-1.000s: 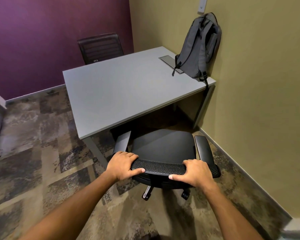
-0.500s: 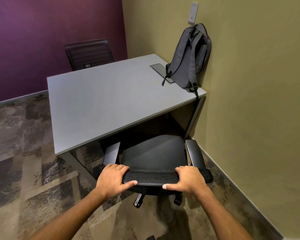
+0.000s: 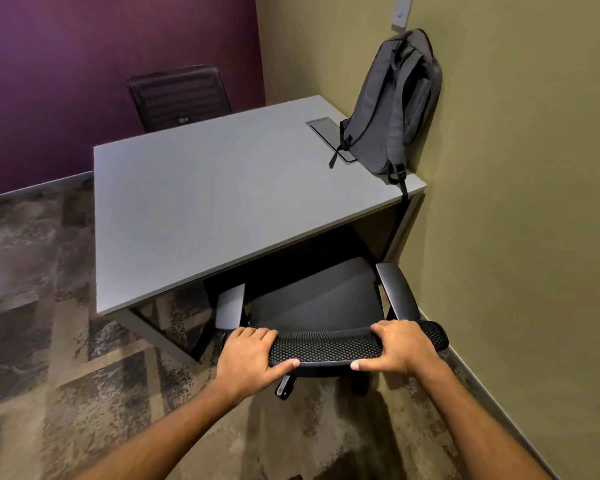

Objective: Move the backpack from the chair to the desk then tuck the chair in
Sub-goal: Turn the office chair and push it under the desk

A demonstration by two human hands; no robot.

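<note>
Both hands grip the mesh top of the chair (image 3: 319, 303) backrest: the left hand (image 3: 248, 356) near its left end, the right hand (image 3: 400, 349) near its right end, fingers (image 3: 257, 334) curled over the top edge and thumbs pressed on the near side. Part of the seat sits under the near edge of the grey tabletop (image 3: 222, 202). Upright at the tabletop's far right corner, the grey backpack (image 3: 395, 109) leans against the olive wall (image 3: 516, 168). Another dark chair (image 3: 179, 97) stands beyond the far edge.

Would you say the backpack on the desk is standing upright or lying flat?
Upright: the backpack stands on its base at the desk's corner, leaning against the wall.
</note>
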